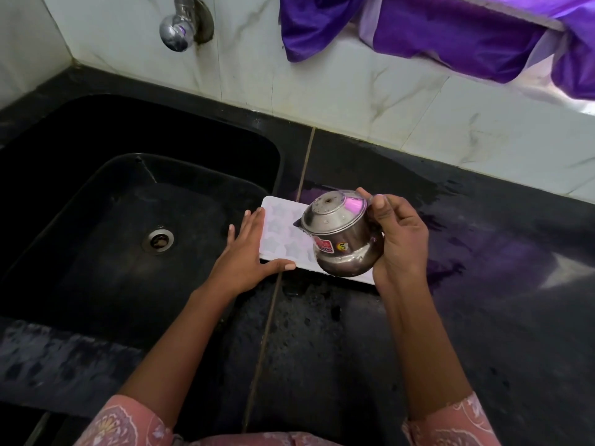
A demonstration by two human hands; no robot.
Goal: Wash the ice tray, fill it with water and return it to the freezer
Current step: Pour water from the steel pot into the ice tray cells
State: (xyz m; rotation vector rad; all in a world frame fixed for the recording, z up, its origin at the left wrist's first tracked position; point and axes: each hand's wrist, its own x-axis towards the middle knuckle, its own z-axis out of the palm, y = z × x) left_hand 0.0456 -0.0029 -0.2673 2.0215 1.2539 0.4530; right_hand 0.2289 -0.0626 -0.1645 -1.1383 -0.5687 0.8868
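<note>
On the black bench (483, 317), beside the sink (96, 204), the white ice tray (283, 226) is lying flat, so the filling step seems to be going on. The right hand (402, 246) is curling its fingers round a small steel pot (341, 239) and tipping it over the tray, while the left hand (244, 252) is pressing straight fingers on the tray's end. Next it is calling for a slow, level lift.

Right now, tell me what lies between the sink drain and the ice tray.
Head view: bare sink floor, then the left hand touching the ice tray.
</note>
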